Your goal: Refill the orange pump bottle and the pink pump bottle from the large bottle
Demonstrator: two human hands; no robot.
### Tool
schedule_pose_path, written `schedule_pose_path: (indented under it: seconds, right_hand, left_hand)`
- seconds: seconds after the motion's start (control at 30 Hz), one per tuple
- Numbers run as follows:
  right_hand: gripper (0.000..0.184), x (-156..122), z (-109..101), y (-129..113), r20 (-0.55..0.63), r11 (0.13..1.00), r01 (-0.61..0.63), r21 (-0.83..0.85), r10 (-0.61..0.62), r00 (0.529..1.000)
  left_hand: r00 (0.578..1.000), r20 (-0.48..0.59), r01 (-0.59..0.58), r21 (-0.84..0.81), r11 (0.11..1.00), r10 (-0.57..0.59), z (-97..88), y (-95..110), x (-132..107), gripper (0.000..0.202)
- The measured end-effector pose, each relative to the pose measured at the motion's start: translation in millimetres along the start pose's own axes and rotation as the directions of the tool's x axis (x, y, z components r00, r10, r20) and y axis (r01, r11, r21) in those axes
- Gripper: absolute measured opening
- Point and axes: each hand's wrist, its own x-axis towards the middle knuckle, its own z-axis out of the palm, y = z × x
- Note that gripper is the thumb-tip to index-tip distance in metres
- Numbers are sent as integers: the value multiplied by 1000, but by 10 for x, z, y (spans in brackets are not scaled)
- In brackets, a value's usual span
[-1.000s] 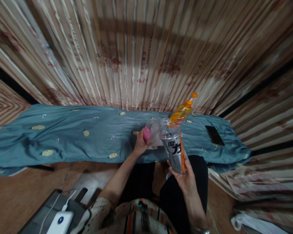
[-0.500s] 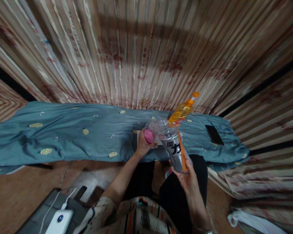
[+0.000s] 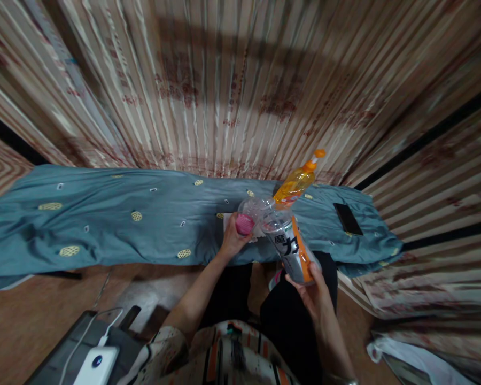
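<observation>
My left hand (image 3: 233, 239) grips a clear plastic container (image 3: 256, 208) that has a round pink patch (image 3: 244, 223) at the end in my palm. My right hand (image 3: 310, 286) is wrapped round the lower end of a clear plastic bottle (image 3: 288, 248) with a silver and orange label. The bottle leans to the left, its upper end close to the container; I cannot tell whether the two touch. Just beyond them stands a pump bottle (image 3: 293, 188) of orange liquid. A white flat thing (image 3: 226, 220) lies partly hidden under my left hand.
A teal patterned cloth (image 3: 104, 214) covers the long narrow table. A dark phone (image 3: 348, 218) lies at its right. Striped curtains (image 3: 208, 96) hang behind and at the sides. At lower left, a white power bank (image 3: 96, 366) with a cable rests on a grey surface.
The bottle in my right hand has tilted and shifted very slightly. Both hands keep their holds, and the whole view has moved a little.
</observation>
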Motion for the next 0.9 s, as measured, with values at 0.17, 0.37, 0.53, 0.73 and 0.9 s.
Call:
schedule_pose_path:
  seconds: [0.17, 0.37, 0.53, 0.73, 0.9]
  right_hand:
    - [52, -45, -66, -106, 47, 999, -33, -26, 34, 998]
    - [45, -179, -46, -156, 2, 1000, 5, -2, -5, 1000]
    - [43, -239, -58, -177, -60, 1000, 9, -6, -10, 998]
    - [50, -265, -47, -212, -105, 1000, 14, -28, -17, 994]
    - [51, -301, -41, -231, -119, 999, 26, -43, -31, 992]
  left_hand:
    - [1000, -7, 4, 21, 1000, -4, 28, 1, -18, 95]
    - [1000, -14, 20, 15, 1000, -20, 34, 13, -22, 95]
    - [1000, 5, 16, -5, 1000, -16, 19, 44, -32, 94]
    - [1000, 3, 21, 0, 1000, -21, 25, 50, -43, 94]
    - [1000, 3, 20, 5, 1000, -20, 28, 50, -42, 94]
